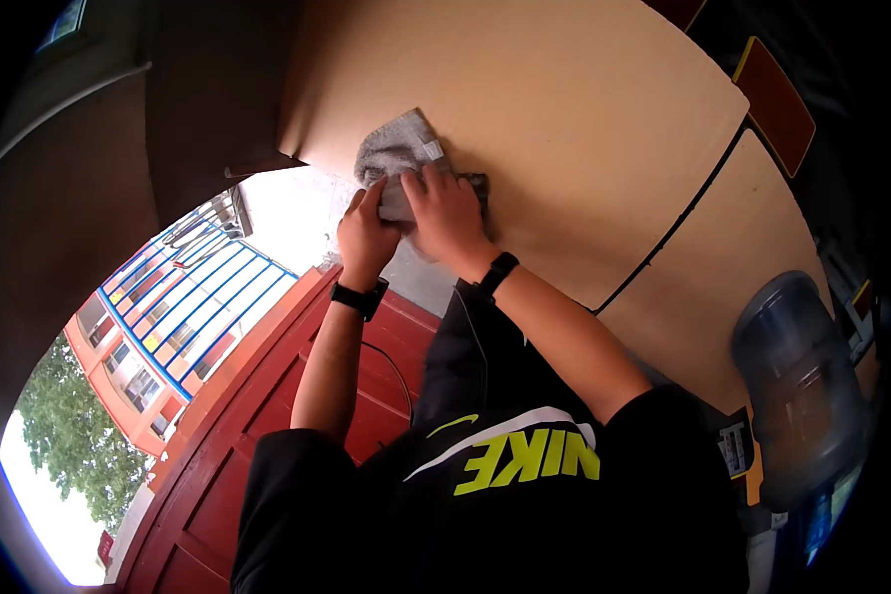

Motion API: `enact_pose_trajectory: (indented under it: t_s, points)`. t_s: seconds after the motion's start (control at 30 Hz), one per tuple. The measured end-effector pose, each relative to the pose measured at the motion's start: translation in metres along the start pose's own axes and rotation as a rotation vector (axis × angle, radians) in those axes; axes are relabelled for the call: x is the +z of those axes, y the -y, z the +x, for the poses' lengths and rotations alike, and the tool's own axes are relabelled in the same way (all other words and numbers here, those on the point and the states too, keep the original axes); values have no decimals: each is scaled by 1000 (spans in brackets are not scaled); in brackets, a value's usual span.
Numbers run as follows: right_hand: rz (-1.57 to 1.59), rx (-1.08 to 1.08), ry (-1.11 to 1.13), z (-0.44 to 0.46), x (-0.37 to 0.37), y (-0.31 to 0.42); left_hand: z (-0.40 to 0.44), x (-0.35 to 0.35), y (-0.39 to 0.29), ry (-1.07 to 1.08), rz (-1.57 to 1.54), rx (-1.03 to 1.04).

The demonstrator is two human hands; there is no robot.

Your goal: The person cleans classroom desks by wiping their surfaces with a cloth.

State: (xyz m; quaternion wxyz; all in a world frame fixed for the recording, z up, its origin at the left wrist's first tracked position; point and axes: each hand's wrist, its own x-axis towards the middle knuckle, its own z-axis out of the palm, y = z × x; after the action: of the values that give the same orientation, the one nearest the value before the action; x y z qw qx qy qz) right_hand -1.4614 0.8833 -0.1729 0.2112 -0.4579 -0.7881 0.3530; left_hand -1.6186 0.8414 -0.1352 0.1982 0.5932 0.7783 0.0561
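Observation:
A grey cloth [398, 147] with a small white tag lies bunched at the left edge of the tan table [584, 109]. My left hand [368, 236] grips its near left part with bent fingers, a dark watch on the wrist. Beside it, my right hand [447, 220] has its fingers closed on the same cloth, with a dark band on that wrist. The two hands are close together. A dark bit of material [479, 186] shows just right of my right hand's fingers; what it belongs to is unclear.
A large clear water bottle [797, 366] stands at the right. On the left are red panels [218, 495], a blue railing [183, 346] and a bright opening with a building and tree beyond. A dark gap runs between two tan table sections. A thin black cable hangs near my left forearm.

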Motion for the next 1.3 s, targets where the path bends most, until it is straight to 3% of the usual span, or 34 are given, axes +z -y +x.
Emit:
enact_pose_trajectory:
  t_s: [0.17,0.27,0.4,0.53,0.73,0.8,0.9,1.0,1.1,1.17,1.23,1.3]
  points:
    - [-88,241,5,-47,-75,-47,-3,40,-90,69,-156,128]
    - [-105,431,-171,-110,-113,-90,-17,92,-159,-13,-223,398]
    - [-147,642,-345,-208,-145,-123,-42,151,-242,70,-379,634]
    - [-191,654,-212,-247,-159,-131,-50,182,-273,89,-381,749]
    - [-197,535,-19,-210,-171,-143,-35,157,-239,143,-397,773]
    - [-213,528,112,-181,-185,-134,-32,128,-228,273,-343,724]
    - [-286,499,300,-140,-190,-123,-36,120,-203,199,-327,642]
    - [-336,428,353,-106,-167,-113,-23,105,-169,49,-442,590]
    - [-317,402,381,-51,-133,-79,-4,81,-115,161,-302,508]
    - [-261,287,331,-18,-97,-61,14,55,-68,106,-312,474]
    - [-255,302,339,33,-71,-12,37,14,-27,79,-287,371]
    - [-235,140,225,79,-41,29,44,-5,17,52,-99,227]
